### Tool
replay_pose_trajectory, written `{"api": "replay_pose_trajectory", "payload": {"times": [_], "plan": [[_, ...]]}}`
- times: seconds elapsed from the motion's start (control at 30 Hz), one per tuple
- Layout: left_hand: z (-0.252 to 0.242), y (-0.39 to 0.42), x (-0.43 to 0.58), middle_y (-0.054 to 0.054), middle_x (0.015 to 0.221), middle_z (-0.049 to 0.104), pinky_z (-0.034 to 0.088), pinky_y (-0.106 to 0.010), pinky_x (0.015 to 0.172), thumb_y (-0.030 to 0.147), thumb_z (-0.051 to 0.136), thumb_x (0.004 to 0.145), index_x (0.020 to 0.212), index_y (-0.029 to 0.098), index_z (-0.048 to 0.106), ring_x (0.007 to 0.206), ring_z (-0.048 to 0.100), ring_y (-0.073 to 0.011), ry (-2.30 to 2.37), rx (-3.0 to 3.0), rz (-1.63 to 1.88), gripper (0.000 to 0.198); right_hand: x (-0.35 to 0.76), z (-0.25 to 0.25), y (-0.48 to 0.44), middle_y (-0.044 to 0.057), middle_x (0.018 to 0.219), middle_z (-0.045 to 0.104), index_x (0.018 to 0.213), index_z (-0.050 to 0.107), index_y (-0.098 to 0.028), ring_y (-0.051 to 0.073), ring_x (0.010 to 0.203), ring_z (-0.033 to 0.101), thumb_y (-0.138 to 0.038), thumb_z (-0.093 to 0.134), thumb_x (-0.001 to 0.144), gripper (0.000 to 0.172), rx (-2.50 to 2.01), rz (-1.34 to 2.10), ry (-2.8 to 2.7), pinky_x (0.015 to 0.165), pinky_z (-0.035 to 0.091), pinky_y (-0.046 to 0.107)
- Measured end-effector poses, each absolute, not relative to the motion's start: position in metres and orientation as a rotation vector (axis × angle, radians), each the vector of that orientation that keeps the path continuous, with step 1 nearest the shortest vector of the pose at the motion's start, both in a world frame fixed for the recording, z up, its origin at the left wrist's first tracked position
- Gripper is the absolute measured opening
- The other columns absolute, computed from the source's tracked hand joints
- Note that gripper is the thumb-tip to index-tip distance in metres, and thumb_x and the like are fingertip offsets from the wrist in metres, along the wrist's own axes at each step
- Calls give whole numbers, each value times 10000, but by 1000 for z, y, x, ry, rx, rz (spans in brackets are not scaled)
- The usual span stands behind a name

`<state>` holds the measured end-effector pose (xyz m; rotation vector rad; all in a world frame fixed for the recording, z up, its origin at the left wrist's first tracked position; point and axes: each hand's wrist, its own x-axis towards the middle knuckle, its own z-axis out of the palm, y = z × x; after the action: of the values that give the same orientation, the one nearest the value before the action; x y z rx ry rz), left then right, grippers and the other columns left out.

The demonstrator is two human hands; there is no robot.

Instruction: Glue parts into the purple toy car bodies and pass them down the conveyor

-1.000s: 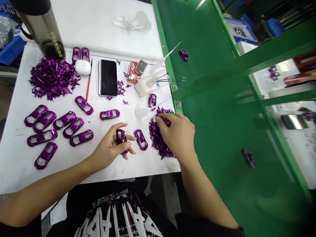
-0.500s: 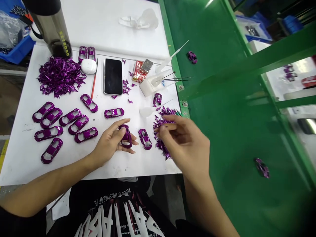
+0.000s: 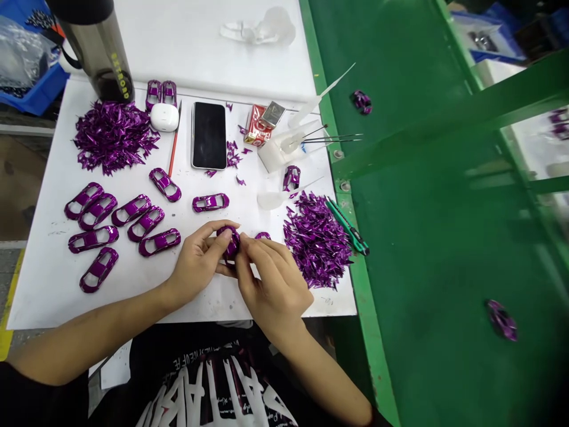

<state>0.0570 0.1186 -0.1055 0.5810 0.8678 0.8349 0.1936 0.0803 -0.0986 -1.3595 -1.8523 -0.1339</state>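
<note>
My left hand [image 3: 198,264] and my right hand [image 3: 272,284] meet over the white table, and the fingers of both close on a glossy purple model car body [image 3: 231,243]. Most of that body is hidden by my fingers. A second purple car body [image 3: 262,235] lies just beyond my right fingers, mostly covered. To the right of my right hand is a heap of purple foil-like scraps [image 3: 316,240]. Several more purple car bodies [image 3: 146,223] lie in rows left of my left hand.
A second scrap heap [image 3: 113,137], a phone [image 3: 208,135], a white earbud case [image 3: 164,117], a dark tumbler [image 3: 100,47], tweezers [image 3: 331,138] and a green utility knife [image 3: 347,225] surround the work area. Beyond the table's right edge runs a green conveyor belt [image 3: 422,237].
My right hand has moved left from the scrap heap onto the car body in my left hand. The view has shifted, so the table appears further right.
</note>
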Motion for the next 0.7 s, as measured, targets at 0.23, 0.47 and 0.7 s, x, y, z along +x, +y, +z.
{"api": "replay_pose_trajectory", "payload": {"times": [0.23, 0.47, 0.7], "plan": [[-105, 116, 55, -11, 818, 712, 646, -247, 575, 526, 851, 848, 1109, 195, 781, 721, 681, -141, 898, 518, 892, 427, 195, -84, 78, 35, 1033, 812, 1249, 726, -260, 213, 908, 694, -36, 607, 997, 358, -1491, 115, -1857, 785, 642, 373], [-104, 113, 55, -16, 822, 744, 641, -246, 612, 482, 831, 876, 1130, 198, 809, 693, 690, -137, 957, 608, 986, 382, 166, -95, 68, 115, 1172, 792, 1355, 684, -225, 291, 1026, 687, -150, 690, 980, 383, -1488, -41, -1738, 912, 624, 517], [-109, 96, 49, -58, 918, 798, 658, -255, 721, 450, 809, 900, 1064, 181, 825, 815, 750, -169, 1057, 711, 1165, 315, 154, -104, 61, 117, 1163, 806, 1305, 740, -201, 285, 1026, 701, -188, 677, 1014, 298, -1458, -62, -1732, 905, 629, 493]]}}
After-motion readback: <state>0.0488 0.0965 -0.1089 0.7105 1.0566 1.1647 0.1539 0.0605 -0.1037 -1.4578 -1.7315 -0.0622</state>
